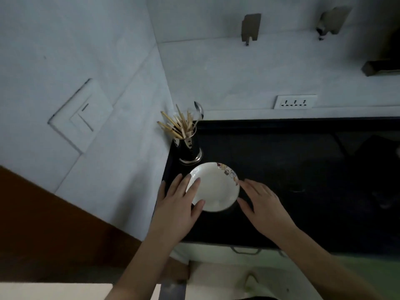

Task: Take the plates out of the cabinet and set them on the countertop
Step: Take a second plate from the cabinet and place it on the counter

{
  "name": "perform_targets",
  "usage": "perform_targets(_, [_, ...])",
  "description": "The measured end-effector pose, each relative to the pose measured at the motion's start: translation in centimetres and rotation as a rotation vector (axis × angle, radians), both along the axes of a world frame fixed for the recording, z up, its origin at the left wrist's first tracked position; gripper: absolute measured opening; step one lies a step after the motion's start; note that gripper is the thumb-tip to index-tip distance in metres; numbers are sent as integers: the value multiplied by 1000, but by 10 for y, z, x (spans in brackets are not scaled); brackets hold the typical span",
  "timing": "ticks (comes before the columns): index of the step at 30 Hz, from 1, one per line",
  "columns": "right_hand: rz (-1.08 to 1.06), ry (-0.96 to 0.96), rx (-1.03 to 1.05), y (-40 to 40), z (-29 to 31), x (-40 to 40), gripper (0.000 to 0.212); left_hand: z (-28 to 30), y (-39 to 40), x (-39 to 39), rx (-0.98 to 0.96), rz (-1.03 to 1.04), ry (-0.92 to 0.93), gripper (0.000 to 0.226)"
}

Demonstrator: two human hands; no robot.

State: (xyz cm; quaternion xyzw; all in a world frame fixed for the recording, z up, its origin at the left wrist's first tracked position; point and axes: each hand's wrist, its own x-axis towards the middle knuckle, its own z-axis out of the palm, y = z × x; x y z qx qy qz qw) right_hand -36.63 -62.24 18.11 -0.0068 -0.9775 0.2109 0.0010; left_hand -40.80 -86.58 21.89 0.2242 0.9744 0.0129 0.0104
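A small white plate [216, 187] with a patterned patch on its far-right rim lies on the black countertop [292, 169], near the counter's left end. My left hand [177, 204] lies over the plate's left edge, fingers straight and thumb touching the near rim. My right hand [262, 202] hovers at the plate's right edge with fingers spread and straight, fingertips close to the rim; whether they touch it is unclear. No cabinet interior is in view.
A steel holder [189, 146] full of wooden chopsticks and a spoon stands just behind the plate in the corner. A wall socket [294, 101] sits above the counter's back edge. A drawer handle [245, 250] shows below the front edge.
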Motion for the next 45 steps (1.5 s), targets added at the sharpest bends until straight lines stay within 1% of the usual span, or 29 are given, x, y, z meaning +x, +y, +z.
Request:
perform_targets(4, [-99,-43,110,-31,-1,40,58,11,-16,20,63,-110,1,68])
perform_targets(7, [-168,-78,101,-43,-3,72,61,13,-30,35,103,-189,-22,69])
perform_targets(10, [-263,-94,92,-43,0,107,62,13,-30,41,164,-287,-87,71])
perform_targets(14, [-414,-83,102,-32,12,163,62,13,-1,54,196,-413,-113,61])
perform_targets(17, [-543,-85,118,-23,20,206,61,14,29,74,235,-527,-146,64])
perform_targets(20, [-651,-76,123,-16,27,252,60,16,63,99,219,-656,-165,67])
perform_targets(28, [-967,-35,112,3,38,404,58,24,159,209,156,-973,-160,63])
perform_targets(31, [-1115,-25,105,3,40,474,57,25,188,261,187,-1040,-162,61])
perform_targets(34, [-1268,-11,-13,1,40,538,58,23,217,320,158,-1178,-162,69])
perform_targets(36, [-1339,-14,-53,-2,39,572,60,17,233,360,110,-1275,-169,70])
perform_targets(40, [-1437,-16,-35,-5,40,617,62,4,255,424,58,-1390,-166,61])
perform_targets(45, [-1538,-21,-83,7,35,646,64,-2,287,457,20,-1492,-170,60])
